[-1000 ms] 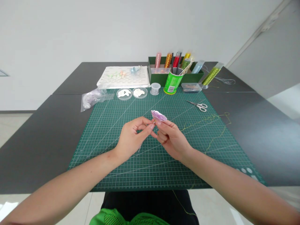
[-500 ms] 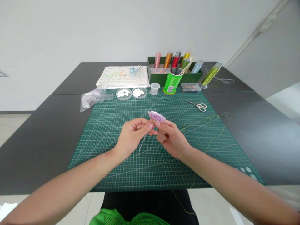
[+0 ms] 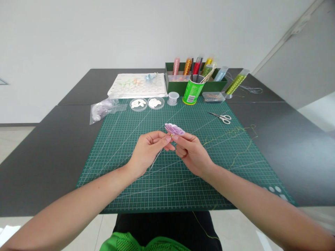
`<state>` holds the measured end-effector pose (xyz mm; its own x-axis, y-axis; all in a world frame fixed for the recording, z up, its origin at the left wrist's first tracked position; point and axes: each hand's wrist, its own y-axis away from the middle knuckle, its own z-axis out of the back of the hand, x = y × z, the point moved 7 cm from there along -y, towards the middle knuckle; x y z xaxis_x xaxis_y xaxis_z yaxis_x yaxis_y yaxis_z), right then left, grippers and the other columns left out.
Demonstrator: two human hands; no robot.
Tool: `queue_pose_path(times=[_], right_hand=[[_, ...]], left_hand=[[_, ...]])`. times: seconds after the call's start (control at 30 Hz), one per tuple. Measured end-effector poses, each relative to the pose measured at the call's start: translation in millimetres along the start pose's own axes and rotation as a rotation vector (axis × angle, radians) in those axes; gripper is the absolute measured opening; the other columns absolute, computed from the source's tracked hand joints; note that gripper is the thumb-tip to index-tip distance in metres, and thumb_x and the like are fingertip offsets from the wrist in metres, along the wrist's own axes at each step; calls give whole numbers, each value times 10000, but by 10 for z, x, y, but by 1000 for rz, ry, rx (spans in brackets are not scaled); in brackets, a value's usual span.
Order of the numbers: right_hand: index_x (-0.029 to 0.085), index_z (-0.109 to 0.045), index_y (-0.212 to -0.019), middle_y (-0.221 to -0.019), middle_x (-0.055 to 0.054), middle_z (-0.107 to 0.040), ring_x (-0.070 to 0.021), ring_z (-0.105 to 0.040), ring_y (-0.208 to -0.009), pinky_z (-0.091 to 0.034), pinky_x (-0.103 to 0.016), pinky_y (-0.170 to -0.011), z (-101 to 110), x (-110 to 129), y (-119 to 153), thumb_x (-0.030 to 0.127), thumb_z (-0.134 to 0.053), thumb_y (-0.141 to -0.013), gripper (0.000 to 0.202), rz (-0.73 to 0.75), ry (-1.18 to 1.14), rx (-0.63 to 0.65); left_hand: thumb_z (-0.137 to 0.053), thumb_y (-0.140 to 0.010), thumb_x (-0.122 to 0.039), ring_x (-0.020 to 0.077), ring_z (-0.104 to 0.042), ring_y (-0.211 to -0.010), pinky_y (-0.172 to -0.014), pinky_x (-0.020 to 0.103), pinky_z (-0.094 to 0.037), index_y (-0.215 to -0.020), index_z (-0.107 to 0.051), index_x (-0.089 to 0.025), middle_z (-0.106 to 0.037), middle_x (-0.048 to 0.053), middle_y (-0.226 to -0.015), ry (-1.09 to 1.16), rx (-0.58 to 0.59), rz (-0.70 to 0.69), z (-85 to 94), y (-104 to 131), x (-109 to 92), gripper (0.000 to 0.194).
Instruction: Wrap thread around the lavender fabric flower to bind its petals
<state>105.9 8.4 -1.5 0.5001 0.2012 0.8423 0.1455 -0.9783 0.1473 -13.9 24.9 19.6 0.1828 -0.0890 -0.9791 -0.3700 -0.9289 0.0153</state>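
A light purple flower [image 3: 175,129] is held up over the green cutting mat [image 3: 125,195], its short yellowish base between both hands. My left hand [image 3: 150,150] pinches that base from the left, thumb against the fingers. From the right, my right hand [image 3: 192,151] pinches it just under the petals, its other fingers curled. Thin pale stems or wires [image 3: 156,159] slant down from beneath my left hand's fingers. Thin yellow-green thread [image 3: 242,150] lies loosely on the mat to the right.
White-handled scissors [image 3: 225,119] lie right of centre. Behind stand a green can [image 3: 192,92] of tools, a dark green box [image 3: 178,86] with thread spools, two dishes [image 3: 138,104] of white pieces, a small clear container [image 3: 173,98], a plastic bag [image 3: 102,109] and white sheets [image 3: 123,91].
The pale stems below the flower have swung slightly left and lower. The flower has tilted a little; both hands keep their hold in nearly the same place.
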Motion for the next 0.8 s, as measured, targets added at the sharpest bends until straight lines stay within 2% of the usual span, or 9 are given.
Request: queue_pose_path(times=[0.2, 0.33, 0.4, 0.47, 0.57, 0.7, 0.8], right_hand=[[196, -748, -748, -490, 115, -268, -45, -151, -458, -115, -237, -420, -9, 37, -1, 384, -885, -708, 236, 30, 29, -18], [209, -751, -725, -484, 97, -341, -54, -191, -452, -133, -242, -425, 58, 79, 0, 382, -838, -767, 198, 97, 141, -55], [214, -780, -753, -483, 87, -373, -61, -225, -455, -166, -245, -435, 88, 166, 16, 347, -801, -805, 145, 202, 302, -73], [215, -811, -792, -492, 73, -423, -71, -285, -472, -224, -249, -459, 75, 312, 67, 269, -779, -822, 70, 373, 533, -88], [199, -826, -823, -531, 53, -494, -78, -373, -501, -292, -253, -491, -26, 521, 196, 161, -749, -842, 89, 630, 837, -84], [167, -820, -864, -541, 57, -486, -67, -409, -488, -319, -237, -484, -177, 684, 348, 107, -729, -873, 109, 832, 1003, 27], [159, -810, -882, -570, 46, -542, -62, -431, -488, -326, -226, -474, -241, 749, 408, 96, -729, -882, 103, 899, 1044, 140]], left_hand=[[-751, -828, -299, 117, -668, -634, -691, 246, -541, -764, -743, -182, -748, -6, -647, -37, -38, -27, 26, -11, -42, 133], [-745, -820, -287, 117, -657, -615, -653, 240, -526, -755, -736, -185, -743, -4, -638, -81, -62, -57, 61, -22, -85, 121], [-739, -819, -282, 119, -655, -609, -644, 240, -520, -748, -732, -185, -739, -3, -631, -108, -81, -74, 86, -26, -109, 121], [-732, -820, -279, 116, -648, -603, -636, 235, -512, -733, -724, -186, -733, -4, -622, -134, -100, -84, 112, -31, -128, 128], [-726, -815, -286, 107, -617, -577, -601, 226, -480, -718, -719, -188, -722, -8, -607, -177, -126, -86, 150, -43, -141, 138], [-716, -807, -298, 103, -553, -526, -535, 228, -410, -720, -721, -188, -698, -11, -580, -248, -150, -87, 190, -50, -156, 141], [-708, -797, -287, 103, -549, -522, -534, 228, -398, -723, -722, -187, -681, -18, -563, -279, -156, -97, 205, -43, -176, 125]])
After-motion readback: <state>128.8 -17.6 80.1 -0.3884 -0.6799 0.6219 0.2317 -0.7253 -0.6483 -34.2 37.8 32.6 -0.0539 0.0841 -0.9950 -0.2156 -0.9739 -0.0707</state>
